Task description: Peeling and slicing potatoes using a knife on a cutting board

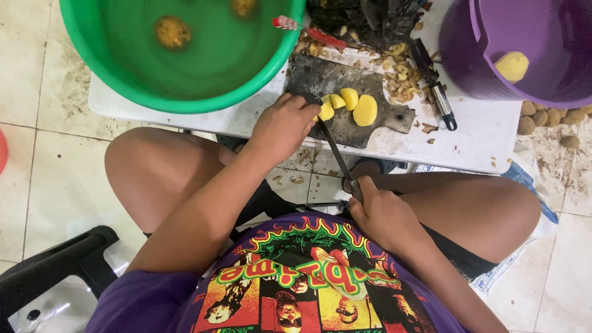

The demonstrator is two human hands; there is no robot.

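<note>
Potato pieces on board; left hand steadies one, right hand clenches knife.

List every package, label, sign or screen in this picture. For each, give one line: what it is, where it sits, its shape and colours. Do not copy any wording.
Printed sack or bag: on the floor under the person's right thigh, flat and crumpled, white with blue marks.
Black plastic bag: at the far edge of the white table, behind the cutting board, crumpled, dark and glossy.
No signs or screens are visible.
</note>
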